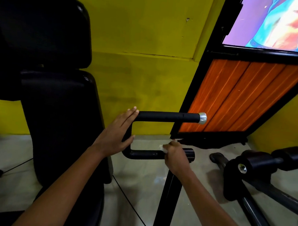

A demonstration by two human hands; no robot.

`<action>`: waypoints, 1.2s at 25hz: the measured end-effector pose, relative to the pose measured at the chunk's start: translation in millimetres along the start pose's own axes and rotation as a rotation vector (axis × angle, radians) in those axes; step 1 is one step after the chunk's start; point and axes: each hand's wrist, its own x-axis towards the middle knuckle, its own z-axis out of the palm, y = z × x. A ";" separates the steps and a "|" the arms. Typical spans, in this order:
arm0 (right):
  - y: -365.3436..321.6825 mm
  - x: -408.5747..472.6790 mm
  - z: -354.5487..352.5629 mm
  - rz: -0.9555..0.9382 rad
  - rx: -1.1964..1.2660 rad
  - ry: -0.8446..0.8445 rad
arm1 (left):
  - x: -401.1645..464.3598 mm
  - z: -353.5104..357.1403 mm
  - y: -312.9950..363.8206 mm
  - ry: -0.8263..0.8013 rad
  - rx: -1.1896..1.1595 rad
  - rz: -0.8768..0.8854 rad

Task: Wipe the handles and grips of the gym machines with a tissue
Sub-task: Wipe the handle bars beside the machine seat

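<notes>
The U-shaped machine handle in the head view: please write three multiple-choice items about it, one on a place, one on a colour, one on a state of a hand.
1. Where is the tissue?
A. on the upper bar
B. on the lower bar, under the right hand
C. on the floor

2. What colour is the cap at the end of the upper bar?
A. silver
B. red
C. yellow

3. How is the left hand placed?
A. curled round the tissue
B. hanging away from the machine
C. fingers straight, laid against the vertical part of the U-shaped handle

Answers:
1. B, white tissue shows at the right hand's fingers on the lower bar.
2. A, the cap shines like metal against the orange panel.
3. C, the flat fingers reach up to the upper bar's near end.
</notes>
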 end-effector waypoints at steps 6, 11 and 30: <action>9.5 -16.5 2.7 -0.107 -0.035 0.057 | 0.5 2.8 -7.5 0.004 0.013 0.039; -28.6 -7.3 10.0 -0.055 0.008 0.077 | 0.3 1.5 -10.3 0.002 0.001 0.053; -76.1 4.7 9.6 -0.142 0.047 0.029 | 3.6 0.4 -22.7 -0.020 0.075 0.139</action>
